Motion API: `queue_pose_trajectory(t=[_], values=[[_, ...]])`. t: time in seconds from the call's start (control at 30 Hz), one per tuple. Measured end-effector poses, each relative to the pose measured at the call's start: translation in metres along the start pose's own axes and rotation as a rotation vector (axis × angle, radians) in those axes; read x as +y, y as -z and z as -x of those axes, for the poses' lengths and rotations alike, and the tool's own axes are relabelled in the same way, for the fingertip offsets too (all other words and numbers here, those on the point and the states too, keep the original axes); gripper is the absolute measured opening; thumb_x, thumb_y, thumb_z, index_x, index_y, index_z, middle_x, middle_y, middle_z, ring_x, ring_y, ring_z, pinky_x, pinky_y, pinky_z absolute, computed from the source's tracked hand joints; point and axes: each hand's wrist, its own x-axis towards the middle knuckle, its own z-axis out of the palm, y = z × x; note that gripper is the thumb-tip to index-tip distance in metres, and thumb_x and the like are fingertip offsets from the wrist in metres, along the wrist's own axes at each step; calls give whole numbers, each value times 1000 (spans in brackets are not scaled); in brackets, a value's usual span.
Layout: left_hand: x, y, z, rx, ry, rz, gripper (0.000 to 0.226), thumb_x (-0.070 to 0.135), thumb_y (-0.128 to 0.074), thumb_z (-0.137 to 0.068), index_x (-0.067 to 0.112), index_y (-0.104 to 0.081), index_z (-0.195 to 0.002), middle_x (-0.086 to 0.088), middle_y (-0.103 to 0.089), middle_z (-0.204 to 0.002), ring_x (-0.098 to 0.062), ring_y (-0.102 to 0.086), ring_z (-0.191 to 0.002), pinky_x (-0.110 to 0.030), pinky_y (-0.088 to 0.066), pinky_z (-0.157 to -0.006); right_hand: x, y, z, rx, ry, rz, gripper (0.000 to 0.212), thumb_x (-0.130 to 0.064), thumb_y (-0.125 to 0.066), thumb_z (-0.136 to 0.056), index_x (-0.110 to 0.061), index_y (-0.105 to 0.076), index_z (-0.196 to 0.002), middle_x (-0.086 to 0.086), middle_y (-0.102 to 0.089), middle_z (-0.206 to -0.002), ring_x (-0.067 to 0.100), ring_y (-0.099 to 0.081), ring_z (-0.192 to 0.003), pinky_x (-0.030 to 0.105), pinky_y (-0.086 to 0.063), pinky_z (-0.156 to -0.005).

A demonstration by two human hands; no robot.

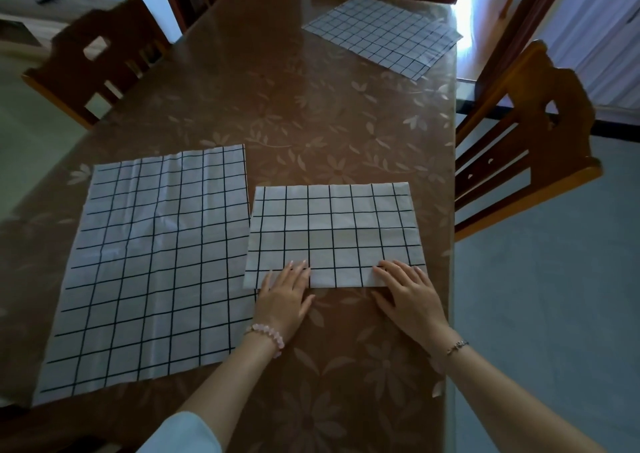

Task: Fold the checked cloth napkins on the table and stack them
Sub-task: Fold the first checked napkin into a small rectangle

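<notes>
A white napkin with black checks, folded in half (pixel 332 230), lies in front of me at the right of the table. My left hand (pixel 285 296) rests flat with its fingertips on the napkin's near edge. My right hand (pixel 408 296) lies flat on the near right corner the same way. Neither hand grips anything. A larger unfolded checked napkin (pixel 152 265) is spread out to the left, touching the folded one. At the table's far right lies a pile of unfolded checked napkins (pixel 381 35).
The table (pixel 304 113) has a brown flower-patterned cover. Wooden chairs stand at the left (pixel 100 57), the right (pixel 526 140) and the far end. The table's right edge runs close beside the folded napkin.
</notes>
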Motion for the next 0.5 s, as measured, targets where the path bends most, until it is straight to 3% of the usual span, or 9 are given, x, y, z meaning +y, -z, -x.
queue_pose_trajectory(t=[0.17,0.3,0.4,0.5], values=[[-15,12,-5,54,-54,-35,56,24,-85,-56,14,-67,-108,0,-68,-109,-16,-66,-99,-41,-56,-75,10,3,-5,78,85,33,38,-28,-70,-79,-20,-63,-115,-1,-63,-120,21,-59,-110,39,-48,-90],[-24,16,-8,74,-125,-74,60,7,-89,-45,11,-70,-102,-5,-70,-103,-19,-68,-90,-38,-58,-68,14,7,-9,134,143,40,32,-14,-72,-75,-19,-67,-105,-1,-66,-112,21,-63,-102,38,-52,-81],[-22,23,-12,91,-147,-94,63,1,-90,-33,10,-71,-93,-7,-71,-95,-21,-70,-81,-34,-58,-61,18,11,-13,135,172,61,27,-11,-64,-76,-18,-67,-103,-1,-67,-109,23,-64,-98,39,-53,-77],[-17,26,-15,106,-139,-105,67,0,-90,-24,10,-71,-87,-8,-71,-90,-22,-70,-76,-33,-57,-56,16,13,-16,104,159,40,33,-9,-74,-71,-17,-68,-102,1,-68,-107,24,-65,-97,40,-54,-76]])
